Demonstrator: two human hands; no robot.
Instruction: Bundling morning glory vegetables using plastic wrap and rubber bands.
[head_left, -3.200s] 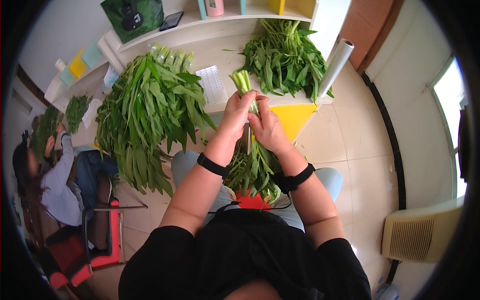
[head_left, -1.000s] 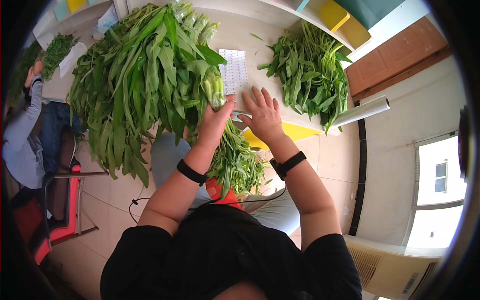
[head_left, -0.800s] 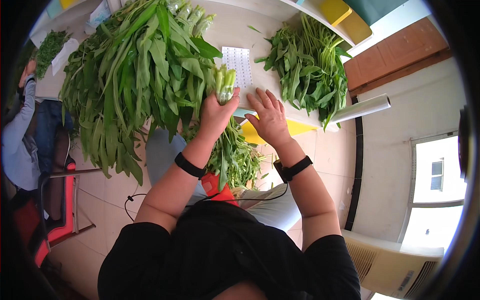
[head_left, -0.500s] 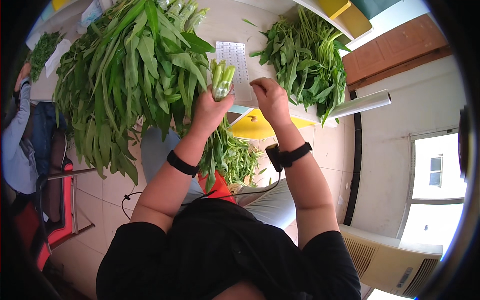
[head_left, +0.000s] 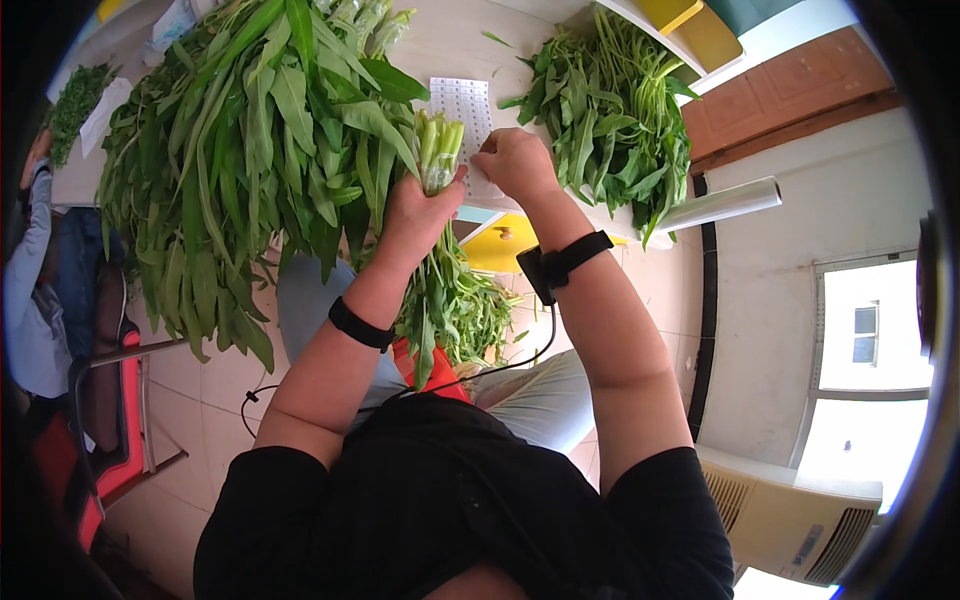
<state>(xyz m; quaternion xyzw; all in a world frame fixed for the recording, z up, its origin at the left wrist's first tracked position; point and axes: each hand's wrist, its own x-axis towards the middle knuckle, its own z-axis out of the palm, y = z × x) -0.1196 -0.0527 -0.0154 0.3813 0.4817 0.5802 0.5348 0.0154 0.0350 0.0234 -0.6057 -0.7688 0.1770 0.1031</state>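
Across the counter (head_left: 455, 45) lie heaped leafy greens (head_left: 610, 120). By its front edge, the left hand (head_left: 424, 214) grips a wrapped stem bundle (head_left: 440, 148); the right hand (head_left: 519, 165), pinched narrow (contents, if any, hidden), is at the printed sheet (head_left: 472, 112).

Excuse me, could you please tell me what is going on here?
The person's left grip holds a bunch of greens by its stalks, which are wrapped in clear film. The right grip is curled over the lower part of a printed sheet on the table; I cannot tell whether it holds anything. A large heap of greens lies to the left, a smaller pile to the right.
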